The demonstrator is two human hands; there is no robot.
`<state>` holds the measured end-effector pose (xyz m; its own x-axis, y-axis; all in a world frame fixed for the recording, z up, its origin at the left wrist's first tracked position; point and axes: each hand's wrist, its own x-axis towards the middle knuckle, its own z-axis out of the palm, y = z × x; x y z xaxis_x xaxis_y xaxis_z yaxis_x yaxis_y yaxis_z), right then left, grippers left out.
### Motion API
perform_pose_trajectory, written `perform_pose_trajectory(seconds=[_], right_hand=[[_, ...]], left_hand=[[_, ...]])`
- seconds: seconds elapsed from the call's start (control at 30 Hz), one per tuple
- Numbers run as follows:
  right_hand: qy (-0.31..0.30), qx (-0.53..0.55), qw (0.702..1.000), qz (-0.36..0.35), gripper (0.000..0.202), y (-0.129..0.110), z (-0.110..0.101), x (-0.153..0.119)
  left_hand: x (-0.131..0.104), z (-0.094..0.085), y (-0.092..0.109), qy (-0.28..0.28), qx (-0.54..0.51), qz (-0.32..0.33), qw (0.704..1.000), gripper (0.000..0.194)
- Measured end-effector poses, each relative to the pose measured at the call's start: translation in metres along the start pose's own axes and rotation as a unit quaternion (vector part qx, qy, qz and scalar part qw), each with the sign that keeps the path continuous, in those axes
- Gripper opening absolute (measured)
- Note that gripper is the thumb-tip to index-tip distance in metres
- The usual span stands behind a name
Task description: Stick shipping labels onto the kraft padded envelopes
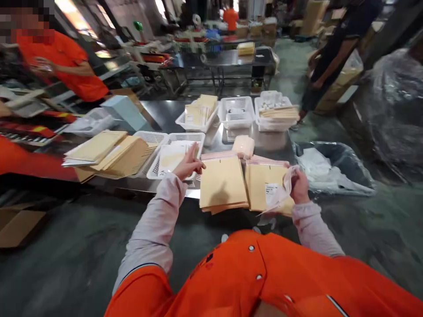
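Note:
Two stacks of tan padded envelopes lie side by side at the table's near edge: a left stack (223,182) and a right stack (259,187) with a printed white label (271,190) on top. My left hand (190,166) is raised by the left stack's upper left corner, its fingers apart and holding nothing. Over the right stack, my right hand (300,185) grips a thin whitish sheet (283,189) that hangs down across the envelope. A white basket (152,171) with white papers (172,157) stands just left of my left hand. Behind the stacks lies a pale pink pad (243,145).
A bin (363,176) lined with clear plastic holds white waste at the right. Envelopes (112,152) are piled on the left. More baskets (237,110) line the table's back. People in orange (71,66) and dark clothes (340,48) stand beyond.

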<state>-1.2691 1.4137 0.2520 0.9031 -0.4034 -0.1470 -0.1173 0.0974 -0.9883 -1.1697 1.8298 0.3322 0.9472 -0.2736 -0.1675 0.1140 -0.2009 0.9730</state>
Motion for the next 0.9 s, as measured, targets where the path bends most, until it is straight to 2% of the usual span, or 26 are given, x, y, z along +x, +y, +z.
perform_pose_trajectory(seconds=[0.07,0.1,0.13,0.17,0.27,0.3,0.37,0.47,0.6,0.77,0.9], right_hand=[[-0.009,0.098,0.995,0.016,0.072,-0.029,-0.016,0.010],[-0.004,0.133,0.991,0.014,0.069,-0.040,-0.022,0.012],[-0.020,0.133,0.991,0.004,0.072,-0.049,-0.026,0.013],[-0.021,0.133,0.991,-0.012,0.070,-0.055,-0.029,0.012],[-0.056,0.099,0.993,-0.039,0.074,-0.060,-0.036,0.011],[-0.075,0.098,0.992,-0.038,0.075,-0.058,-0.039,0.011],[-0.106,0.124,0.986,-0.029,0.070,-0.052,-0.045,0.013],[-0.123,0.172,0.977,-0.022,0.060,-0.044,-0.053,0.018],[-0.124,0.172,0.977,-0.031,0.060,-0.043,-0.054,0.018],[-0.115,0.143,0.983,-0.010,0.061,-0.041,-0.046,0.014],[-0.119,0.127,0.985,-0.002,0.064,-0.031,-0.046,0.012]], left_hand=[[0.020,-0.008,0.001,0.031,-0.070,0.045,0.996,0.131],[0.031,-0.010,0.000,0.030,-0.102,0.071,0.992,0.143],[0.041,-0.011,-0.002,0.010,-0.124,0.086,0.988,0.153],[0.051,-0.010,-0.005,-0.023,-0.135,0.093,0.986,0.156],[0.071,0.004,-0.013,-0.150,-0.123,0.085,0.977,0.142],[0.074,0.011,-0.014,-0.180,-0.116,0.080,0.974,0.137],[0.077,0.027,-0.014,-0.207,-0.108,0.068,0.970,0.132],[0.080,0.046,-0.010,-0.202,-0.104,0.040,0.973,0.131],[0.081,0.061,-0.004,-0.197,-0.090,0.015,0.976,0.134],[0.077,0.066,-0.004,-0.183,-0.073,0.000,0.980,0.136],[0.072,0.061,-0.008,-0.170,-0.067,-0.019,0.983,0.135]])
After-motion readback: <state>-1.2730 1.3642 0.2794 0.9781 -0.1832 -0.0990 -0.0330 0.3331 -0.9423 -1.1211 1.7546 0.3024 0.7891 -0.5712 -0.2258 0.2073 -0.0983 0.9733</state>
